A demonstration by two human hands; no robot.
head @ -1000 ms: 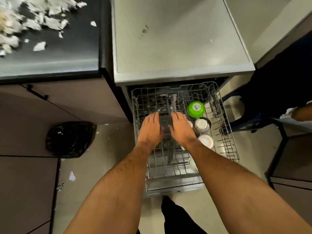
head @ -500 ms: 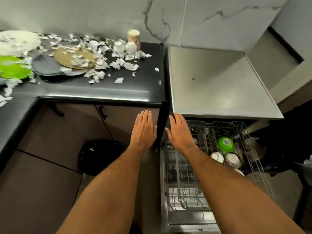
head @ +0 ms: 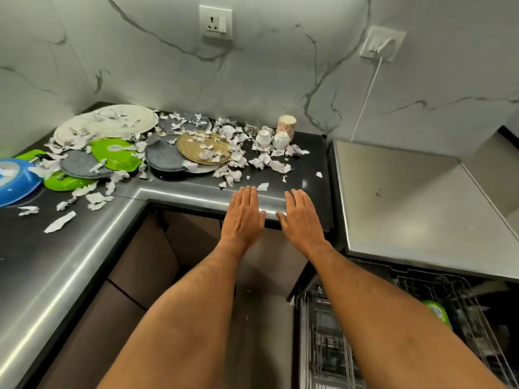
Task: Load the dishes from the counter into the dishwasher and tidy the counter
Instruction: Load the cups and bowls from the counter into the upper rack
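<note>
Black counter (head: 297, 167), green, grey, white plates (head: 115, 153) under paper scraps (head: 269, 161)

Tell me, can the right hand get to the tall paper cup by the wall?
Probably yes. The right hand is open and holds nothing, and only paper scraps and two small white cups sit before the paper cup.

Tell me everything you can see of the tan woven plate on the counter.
The tan woven plate is round and flat, of what looks like woven straw or wicker. It lies on the black counter, overlapping a dark grey plate at its left. Torn paper scraps litter its top. Neither hand touches it.
</note>
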